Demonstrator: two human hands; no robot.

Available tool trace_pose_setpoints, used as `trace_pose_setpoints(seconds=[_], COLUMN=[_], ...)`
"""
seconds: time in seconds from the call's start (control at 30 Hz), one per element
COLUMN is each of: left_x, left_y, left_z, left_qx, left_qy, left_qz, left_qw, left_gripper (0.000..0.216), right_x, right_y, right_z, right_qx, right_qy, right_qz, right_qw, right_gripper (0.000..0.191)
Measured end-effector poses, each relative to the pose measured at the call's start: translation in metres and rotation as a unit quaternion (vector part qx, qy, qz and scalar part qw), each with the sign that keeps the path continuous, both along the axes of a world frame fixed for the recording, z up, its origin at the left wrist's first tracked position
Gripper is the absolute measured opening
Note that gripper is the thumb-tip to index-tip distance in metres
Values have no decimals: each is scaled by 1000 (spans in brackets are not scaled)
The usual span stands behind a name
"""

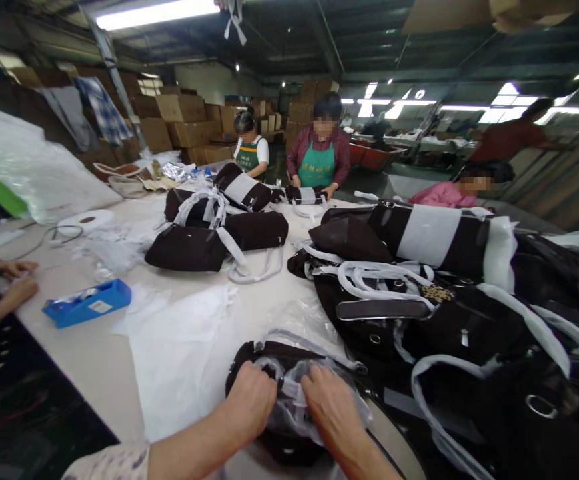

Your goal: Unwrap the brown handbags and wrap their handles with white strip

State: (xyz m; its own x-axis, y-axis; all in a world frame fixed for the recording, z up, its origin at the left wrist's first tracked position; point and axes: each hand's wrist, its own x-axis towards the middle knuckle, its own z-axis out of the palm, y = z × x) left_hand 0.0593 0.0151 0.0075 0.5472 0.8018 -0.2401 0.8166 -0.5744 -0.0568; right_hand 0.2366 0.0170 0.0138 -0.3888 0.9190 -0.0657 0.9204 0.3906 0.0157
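A dark brown handbag (289, 448) lies on the table directly before me, with clear plastic (295, 412) bunched over its middle. My left hand (250, 400) is closed at the left of the bunched plastic, its curled fingertips partly hidden. Opposite it, my right hand (333, 405) has its fingers bent down and gripping the plastic. Between the hands shows a pale wrapped piece. A grey wrapped handle (314, 345) arches along the bag's far side.
White tissue sheets (179, 353) lie left of the bag, near a blue tape dispenser (89, 303). Dark bags with wrapped handles (449, 320) crowd the right; more bags (189, 247) lie farther back. A co-worker's hands (19, 280) are at the left edge; other people work beyond the table.
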Motion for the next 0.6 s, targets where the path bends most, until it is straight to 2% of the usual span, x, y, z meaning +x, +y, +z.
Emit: trace_pose_setpoints(seconds=[0.03,0.1,0.17,0.23,0.3,0.4,0.5,0.6], left_x=[-3,-10,-14,-15,-14,-15,-23,-34], left_y=[-2,-8,-12,-10,-4,4,2,-6], left_z=[0,-2,-6,-7,-6,-1,8,15], left_qx=[9,38,57,35,-2,-48,-23,18], left_qy=[-12,-24,-22,-9,1,-8,-57,-118], left_qz=[0,17,38,45,40,-14,-81,-150], left_qw=[1000,999,997,998,999,999,995,981], left_gripper=[33,43,46,46,43,22,25,30], right_x=[1,7,15,22,24,14,-4,-14], right_y=[0,-2,-3,-2,1,12,22,25], right_z=[4,10,11,9,2,-13,-30,-42], right_qx=[-30,-100,-167,-201,-194,-177,-166,-151], right_qy=[8,53,108,138,127,90,83,93], right_qz=[12,80,178,232,201,137,121,83], right_qw=[999,990,964,942,952,970,975,981], right_gripper=[18,17,17,19,23,29,35,34])
